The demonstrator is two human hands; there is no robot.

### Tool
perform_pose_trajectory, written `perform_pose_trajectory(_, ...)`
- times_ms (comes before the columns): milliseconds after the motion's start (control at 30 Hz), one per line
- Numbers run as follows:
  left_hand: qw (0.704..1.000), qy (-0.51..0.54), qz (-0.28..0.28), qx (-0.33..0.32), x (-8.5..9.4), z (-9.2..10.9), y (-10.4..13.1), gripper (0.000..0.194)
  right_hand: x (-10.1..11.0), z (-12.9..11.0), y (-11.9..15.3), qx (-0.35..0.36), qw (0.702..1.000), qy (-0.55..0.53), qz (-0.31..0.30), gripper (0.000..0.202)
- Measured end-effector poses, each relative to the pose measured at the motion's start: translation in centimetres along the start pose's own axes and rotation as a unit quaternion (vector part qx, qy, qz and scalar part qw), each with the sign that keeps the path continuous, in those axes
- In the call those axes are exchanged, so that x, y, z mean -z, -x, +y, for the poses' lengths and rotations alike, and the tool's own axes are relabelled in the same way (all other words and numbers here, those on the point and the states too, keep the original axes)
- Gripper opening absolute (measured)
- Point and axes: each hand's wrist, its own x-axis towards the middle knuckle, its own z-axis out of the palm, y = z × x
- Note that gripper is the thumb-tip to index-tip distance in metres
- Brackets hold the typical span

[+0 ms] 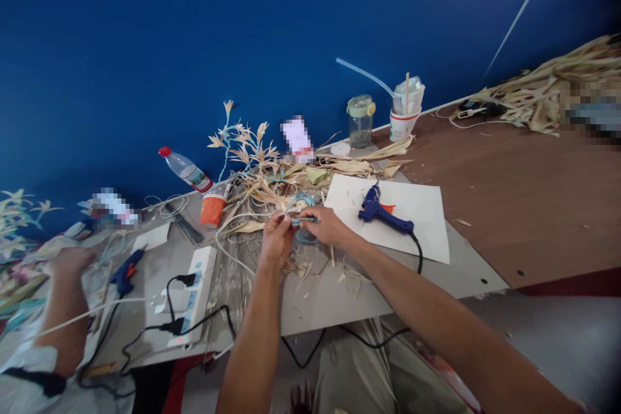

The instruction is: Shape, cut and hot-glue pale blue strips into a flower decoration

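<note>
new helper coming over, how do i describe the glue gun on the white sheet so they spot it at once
Below the blue wall, find the table and the large white sheet beside the right hand. The blue glue gun lies on that sheet; the other glue gun lies off it, left of the power strip.

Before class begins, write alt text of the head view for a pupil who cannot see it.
A person's left hand and right hand hold a thin bluish item over a cluttered table. A blue glue gun lies on white paper to the right; pale flowers stand behind.
</note>
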Motion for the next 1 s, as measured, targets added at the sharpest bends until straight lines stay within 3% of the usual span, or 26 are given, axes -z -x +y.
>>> perform_pose_trajectory(267,0.997,0.037,-0.029,0.060,0.13,0.27,0.28,0.018,0.60,0.56,-0.21,-0.057,0.995,-0.073,-0.019,0.007)
perform_pose_trajectory(533,0.995,0.050,-0.056,0.063,0.10,0.83,0.62,0.019,0.24,0.79,-0.48,-0.090,0.974,-0.201,-0.062,0.006)
perform_pose_trajectory(1000,0.996,0.030,-0.053,0.060,0.02,0.66,0.70,0.022,0.45,0.54,-0.47,-0.126,0.963,-0.225,-0.073,0.008)
